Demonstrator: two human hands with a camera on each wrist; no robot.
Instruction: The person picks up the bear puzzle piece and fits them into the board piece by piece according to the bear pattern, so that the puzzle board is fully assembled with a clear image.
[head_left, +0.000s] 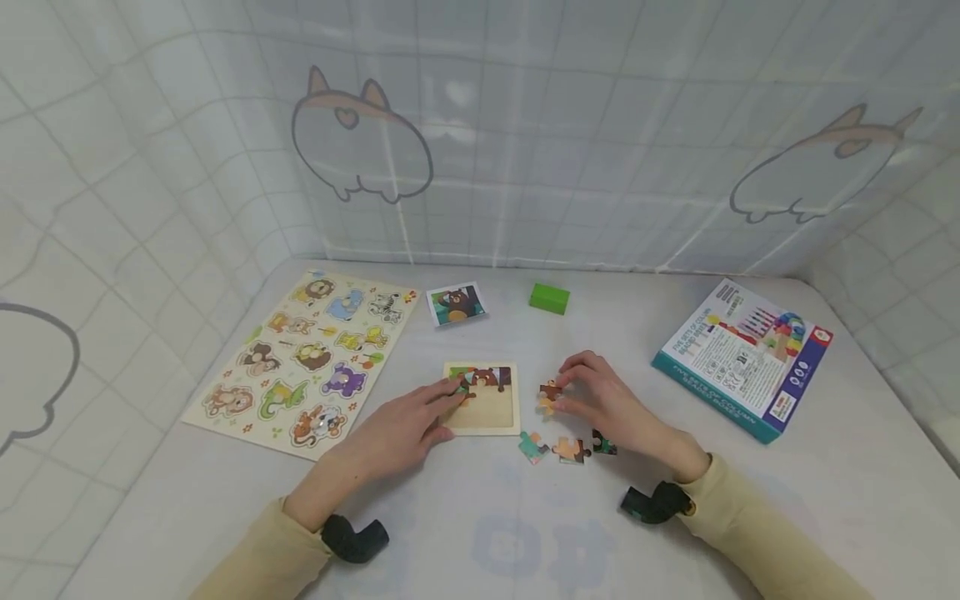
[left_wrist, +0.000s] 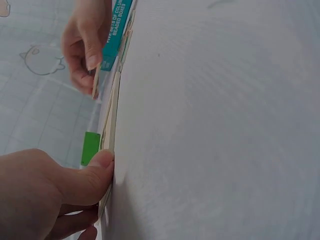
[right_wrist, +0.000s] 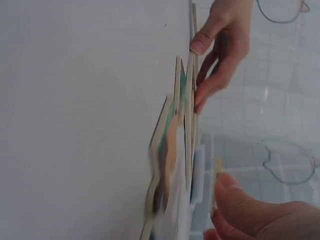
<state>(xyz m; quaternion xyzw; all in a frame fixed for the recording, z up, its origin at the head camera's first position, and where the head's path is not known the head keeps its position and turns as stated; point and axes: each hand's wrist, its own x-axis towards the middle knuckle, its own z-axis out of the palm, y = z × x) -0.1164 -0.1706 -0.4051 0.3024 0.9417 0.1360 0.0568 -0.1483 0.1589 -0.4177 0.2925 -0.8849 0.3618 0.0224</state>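
A small wooden puzzle tray (head_left: 497, 414) has brown bear pieces (head_left: 491, 377) along its far side. My left hand (head_left: 393, 427) holds it by the left side, its thumb at the near edge and its fingers over a bear piece (head_left: 462, 387). Right of the tray, my right hand (head_left: 609, 407) pinches a brown and orange puzzle piece (head_left: 550, 397) between thumb and fingers; the left wrist view shows this piece (left_wrist: 96, 82) edge-on and raised. Close in front of that hand lie a teal piece (head_left: 533, 447), an orange piece (head_left: 572, 451) and a dark green piece (head_left: 603, 443).
An animal peg board (head_left: 247, 417) lies at the left. Behind the tray are a bear picture card (head_left: 457, 304) and a green block (head_left: 550, 298). A teal and white box (head_left: 738, 358) lies at the right. Patterned curtains (head_left: 555, 167) enclose the table's back and sides.
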